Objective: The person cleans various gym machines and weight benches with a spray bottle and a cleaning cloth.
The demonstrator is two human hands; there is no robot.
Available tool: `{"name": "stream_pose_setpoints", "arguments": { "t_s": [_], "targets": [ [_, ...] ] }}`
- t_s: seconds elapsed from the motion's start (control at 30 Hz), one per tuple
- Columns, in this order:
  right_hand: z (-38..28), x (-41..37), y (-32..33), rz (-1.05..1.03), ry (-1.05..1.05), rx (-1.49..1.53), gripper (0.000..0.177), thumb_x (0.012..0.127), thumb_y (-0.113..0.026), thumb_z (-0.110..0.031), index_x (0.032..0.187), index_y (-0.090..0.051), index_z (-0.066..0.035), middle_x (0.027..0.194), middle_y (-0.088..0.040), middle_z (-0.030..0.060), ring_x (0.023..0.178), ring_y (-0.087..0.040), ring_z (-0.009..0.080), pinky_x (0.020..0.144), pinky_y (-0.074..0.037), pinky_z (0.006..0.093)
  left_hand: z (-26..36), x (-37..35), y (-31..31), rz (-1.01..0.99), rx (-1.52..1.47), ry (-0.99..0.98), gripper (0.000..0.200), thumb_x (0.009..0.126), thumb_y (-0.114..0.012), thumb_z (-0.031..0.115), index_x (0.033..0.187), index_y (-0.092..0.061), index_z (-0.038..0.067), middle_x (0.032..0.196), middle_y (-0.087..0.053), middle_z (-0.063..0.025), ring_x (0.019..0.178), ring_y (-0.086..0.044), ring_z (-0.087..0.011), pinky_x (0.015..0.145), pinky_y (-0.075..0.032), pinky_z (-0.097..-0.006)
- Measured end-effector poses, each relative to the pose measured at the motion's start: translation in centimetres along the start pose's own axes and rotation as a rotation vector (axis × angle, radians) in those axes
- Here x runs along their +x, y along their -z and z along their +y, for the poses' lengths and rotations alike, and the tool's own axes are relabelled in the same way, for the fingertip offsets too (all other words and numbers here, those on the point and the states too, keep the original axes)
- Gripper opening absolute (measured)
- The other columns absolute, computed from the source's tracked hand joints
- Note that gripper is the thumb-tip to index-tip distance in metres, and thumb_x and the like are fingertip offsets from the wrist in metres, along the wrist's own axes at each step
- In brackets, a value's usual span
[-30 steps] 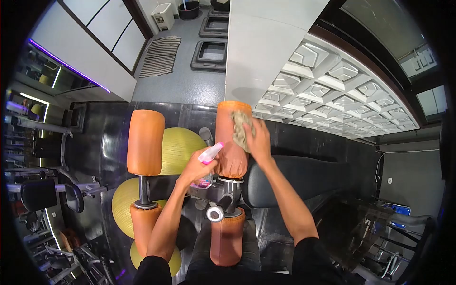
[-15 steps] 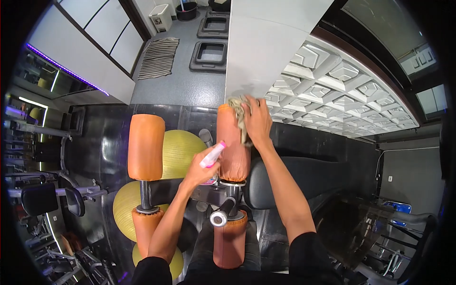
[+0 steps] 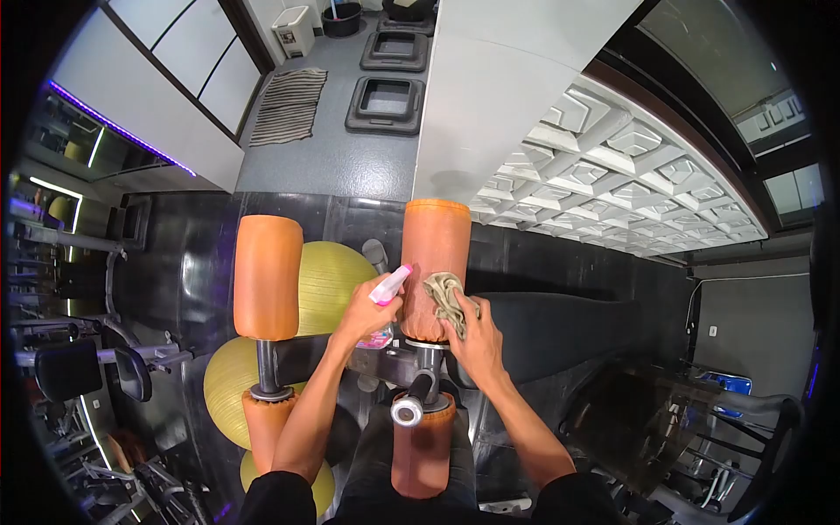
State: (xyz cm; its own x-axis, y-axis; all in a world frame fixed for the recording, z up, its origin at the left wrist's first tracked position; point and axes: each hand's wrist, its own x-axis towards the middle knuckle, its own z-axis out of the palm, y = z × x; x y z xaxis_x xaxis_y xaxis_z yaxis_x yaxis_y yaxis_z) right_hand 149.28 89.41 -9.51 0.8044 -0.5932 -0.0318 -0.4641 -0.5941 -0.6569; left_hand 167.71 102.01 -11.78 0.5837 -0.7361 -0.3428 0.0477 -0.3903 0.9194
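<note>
My left hand (image 3: 367,315) grips a spray bottle (image 3: 390,285) with a pink and white trigger head, its nozzle beside the left side of an orange-brown padded roller (image 3: 436,241). A crumpled greenish-grey cloth (image 3: 446,297) is in my right hand (image 3: 478,337), pressed on the lower right part of that roller. The roller is joined to a metal frame with a round-ended bar (image 3: 408,410). Below it is another padded roller (image 3: 422,459), between my legs. To the left stands a similar orange roller (image 3: 269,278).
Yellow-green exercise balls (image 3: 332,284) lie behind the left rollers. A black padded bench (image 3: 551,332) extends to the right. Gym machines (image 3: 70,367) line the left side. Farther ahead are a striped mat (image 3: 289,107), dark trays (image 3: 385,105) and a white bin (image 3: 294,31).
My right hand and the cloth have moved down the roller from its upper end to its lower part. My left hand still holds the bottle in nearly the same place.
</note>
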Motion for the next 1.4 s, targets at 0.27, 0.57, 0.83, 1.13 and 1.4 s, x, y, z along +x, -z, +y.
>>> {"name": "stream_pose_setpoints", "arguments": {
  "t_s": [0.27, 0.57, 0.83, 1.13, 1.4],
  "targets": [
    [-0.5, 13.0, 0.1, 0.243, 0.018, -0.106, 0.056, 0.089, -0.063, -0.022, 0.142, -0.045, -0.026, 0.117, -0.052, 0.0185, 0.099, -0.061, 0.0411, 0.078, -0.053, 0.0486, -1.3, 0.0, -0.2, -0.015, 0.025, -0.007, 0.015, 0.078, -0.059, 0.008, 0.09, -0.06, 0.001, 0.066, -0.062, -0.0085, 0.053, -0.063, -0.0169, 0.054, -0.05, -0.0324],
    [-1.9, -0.1, -0.2, 0.031, 0.09, -0.008, 0.053, 0.084, -0.068, -0.017, 0.135, -0.055, -0.026, 0.118, -0.053, 0.0159, 0.1, -0.061, 0.0375, 0.081, -0.053, 0.0436, -1.5, 0.3, 0.7, -0.058, 0.039, 0.058, 0.016, 0.077, -0.059, 0.009, 0.091, -0.062, 0.002, 0.068, -0.062, -0.0092, 0.056, -0.064, -0.0187, 0.057, -0.05, -0.0328],
    [3.9, 5.4, -1.3, 0.202, 0.042, 0.138, 0.054, 0.089, -0.064, -0.017, 0.14, -0.049, -0.023, 0.119, -0.052, 0.0178, 0.105, -0.058, 0.0401, 0.083, -0.051, 0.0441, 0.8, -1.4, -0.9, 0.013, 0.163, -0.184, 0.016, 0.076, -0.061, 0.008, 0.091, -0.062, 0.002, 0.066, -0.061, -0.0116, 0.065, -0.066, -0.0218, 0.063, -0.051, -0.0343],
    [3.2, 13.7, -0.5, 0.348, -0.029, 0.246, 0.048, 0.093, -0.059, -0.025, 0.14, -0.049, -0.017, 0.118, -0.053, 0.0197, 0.109, -0.055, 0.039, 0.091, -0.046, 0.0437, -0.5, -0.5, 0.1, -0.015, 0.088, 0.063, 0.016, 0.076, -0.06, 0.008, 0.091, -0.062, 0.002, 0.066, -0.062, -0.0121, 0.056, -0.063, -0.0194, 0.057, -0.05, -0.033],
    [1.9, 2.2, -2.4, 0.242, -0.144, 0.383, 0.054, 0.093, -0.06, -0.021, 0.142, -0.043, -0.005, 0.124, -0.057, 0.0213, 0.114, -0.058, 0.0315, 0.097, -0.044, 0.0372, 1.2, -1.3, 0.4, 0.037, 0.212, -0.018, 0.02, 0.075, -0.061, 0.007, 0.094, -0.062, 0.0, 0.072, -0.064, -0.0149, 0.065, -0.065, -0.0257, 0.064, -0.051, -0.0344]
  ]
}}
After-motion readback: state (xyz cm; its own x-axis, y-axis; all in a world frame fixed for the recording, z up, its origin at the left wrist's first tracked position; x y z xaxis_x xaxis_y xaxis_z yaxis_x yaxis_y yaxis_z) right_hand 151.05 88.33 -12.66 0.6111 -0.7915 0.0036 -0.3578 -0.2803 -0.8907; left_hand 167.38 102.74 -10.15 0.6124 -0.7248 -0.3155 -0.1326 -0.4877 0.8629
